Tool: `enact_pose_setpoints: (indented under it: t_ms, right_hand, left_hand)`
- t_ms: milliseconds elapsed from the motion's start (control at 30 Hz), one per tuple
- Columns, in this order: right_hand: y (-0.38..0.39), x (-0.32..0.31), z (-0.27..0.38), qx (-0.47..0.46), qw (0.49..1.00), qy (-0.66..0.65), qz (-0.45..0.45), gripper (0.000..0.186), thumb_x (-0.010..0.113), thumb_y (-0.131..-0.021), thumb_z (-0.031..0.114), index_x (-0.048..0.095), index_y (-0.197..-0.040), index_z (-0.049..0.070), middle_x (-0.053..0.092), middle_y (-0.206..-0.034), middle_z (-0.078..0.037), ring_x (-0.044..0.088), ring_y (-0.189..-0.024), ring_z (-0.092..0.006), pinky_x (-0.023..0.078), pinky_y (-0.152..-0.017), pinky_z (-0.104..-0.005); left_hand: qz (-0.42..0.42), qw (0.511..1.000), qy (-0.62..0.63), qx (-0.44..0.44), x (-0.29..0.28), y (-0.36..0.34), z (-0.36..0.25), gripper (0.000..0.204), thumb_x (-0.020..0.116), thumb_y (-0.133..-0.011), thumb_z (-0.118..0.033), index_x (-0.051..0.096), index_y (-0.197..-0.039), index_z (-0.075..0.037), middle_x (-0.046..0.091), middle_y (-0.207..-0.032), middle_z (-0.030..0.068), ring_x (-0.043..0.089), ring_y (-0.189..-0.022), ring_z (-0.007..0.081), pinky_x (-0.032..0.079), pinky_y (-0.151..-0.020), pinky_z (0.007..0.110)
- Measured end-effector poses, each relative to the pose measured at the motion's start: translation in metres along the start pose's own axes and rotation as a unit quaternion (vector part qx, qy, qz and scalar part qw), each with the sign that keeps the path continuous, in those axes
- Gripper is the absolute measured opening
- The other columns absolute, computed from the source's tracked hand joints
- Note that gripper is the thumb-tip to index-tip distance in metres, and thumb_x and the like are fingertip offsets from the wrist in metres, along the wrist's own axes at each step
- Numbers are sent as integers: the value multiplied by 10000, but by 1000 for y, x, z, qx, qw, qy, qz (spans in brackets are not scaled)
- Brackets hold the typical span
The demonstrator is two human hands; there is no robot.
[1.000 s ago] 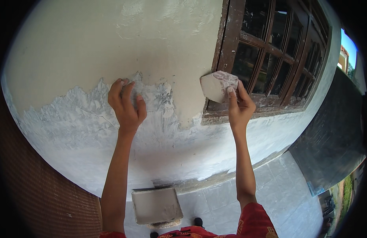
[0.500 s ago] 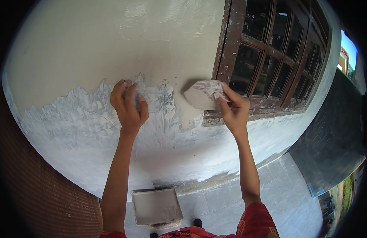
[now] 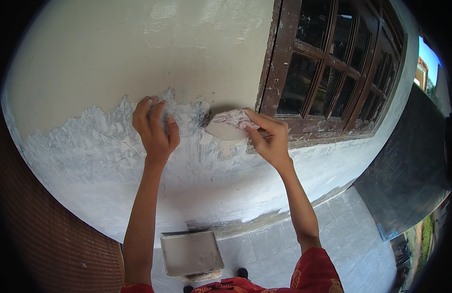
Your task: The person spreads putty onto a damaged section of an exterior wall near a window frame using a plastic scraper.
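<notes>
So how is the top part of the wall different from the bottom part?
The top part of the wall is smooth and beige, while the bottom part is rough, streaky and whitish grey. The left hand presses flat on the bottom part; the right hand holds a scraper where the two meet. Both are one wall beside the window.

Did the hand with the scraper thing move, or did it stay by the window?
Yes. The right hand and its flat scraper slid left and a bit down, away from the brown window frame, onto the wall.
</notes>
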State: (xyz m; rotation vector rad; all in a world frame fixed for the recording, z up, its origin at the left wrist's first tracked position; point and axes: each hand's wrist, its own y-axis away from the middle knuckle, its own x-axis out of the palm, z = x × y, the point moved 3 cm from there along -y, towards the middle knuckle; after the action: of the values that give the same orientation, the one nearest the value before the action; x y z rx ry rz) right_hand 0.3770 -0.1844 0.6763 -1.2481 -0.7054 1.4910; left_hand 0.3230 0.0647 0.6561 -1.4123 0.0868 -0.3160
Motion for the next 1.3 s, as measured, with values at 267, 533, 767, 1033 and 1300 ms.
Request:
enact_pose_setpoints:
  t_ms: [267,533,767,1033,1300]
  right_hand:
    - [4,-57,-49,122,931,-122,-323,361,620,-858,30,543,-1192,-82,638,-1081,-154,609,-942,-150,486,-830,-259]
    - [39,4,-30,97,993,-31,-55,327,669,-774,5,642,-1100,9,665,-991,-205,656,-867,-178,537,-666,-266]
    - [55,-33,-49,168,925,-194,-281,359,606,-863,4,532,-1202,-86,649,-1046,-141,605,-921,-137,483,-820,-254]
    - [87,9,-60,190,940,-88,-270,361,615,-863,31,539,-1199,-77,643,-1050,-150,604,-929,-160,492,-816,-274]
    - [105,27,-56,204,932,-204,-221,366,604,-878,35,530,-1225,-56,646,-1042,-127,580,-927,-116,488,-759,-249]
  left_hand:
    - [13,1000,-20,7,3,-1,-3,295,489,-872,-133,498,-1127,14,400,-1220,169,385,-1167,322,335,-959,435]
    - [14,1000,-14,5,2,2,-1,300,490,-869,-125,492,-1133,17,400,-1219,168,385,-1168,325,341,-959,430]
    - [35,999,-33,12,1,-1,-6,307,489,-868,-107,476,-1146,22,349,-1238,166,387,-1169,324,374,-948,433]
    - [13,1000,-10,10,7,-1,-6,299,482,-877,-114,474,-1145,18,356,-1233,173,371,-1177,325,385,-938,424]
    - [16,1000,-9,17,6,0,-5,293,485,-883,-123,475,-1141,16,357,-1236,179,378,-1171,327,379,-942,424]
